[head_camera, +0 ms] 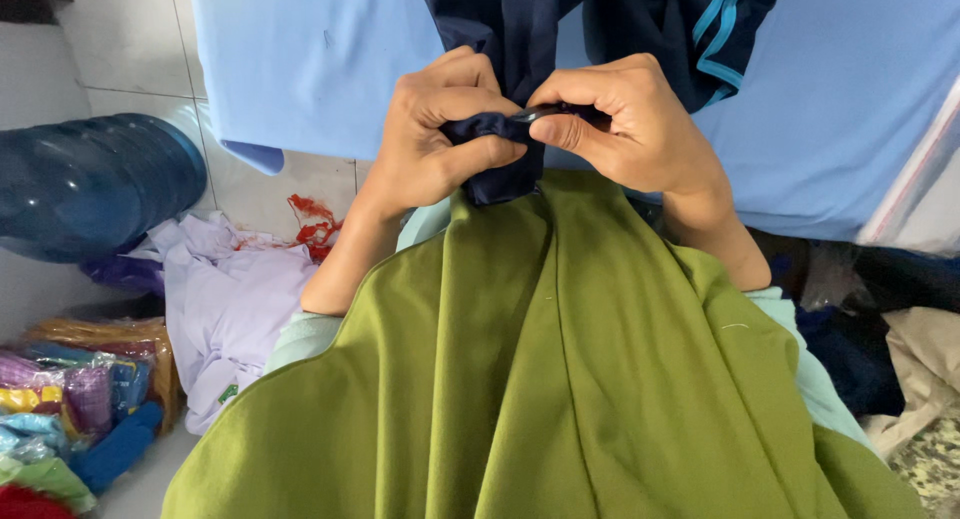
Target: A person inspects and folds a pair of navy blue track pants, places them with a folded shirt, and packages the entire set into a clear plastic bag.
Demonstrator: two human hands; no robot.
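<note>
A bunched fold of dark navy blue cloth [492, 139] is pinched tight between the fingers of the left hand [440, 139] and right hand [625, 114]. It hangs straight down, equally near both.

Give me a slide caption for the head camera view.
Both hands, left and right, pinch navy fabric above olive cloth.

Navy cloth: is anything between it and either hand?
Nothing visible. Both hands already pinch the navy cloth: the left hand bunches a fold, the right hand grips it beside that, with a thin dark object, too small to identify, at its fingertips. The green fabric lies below, not between.
</note>
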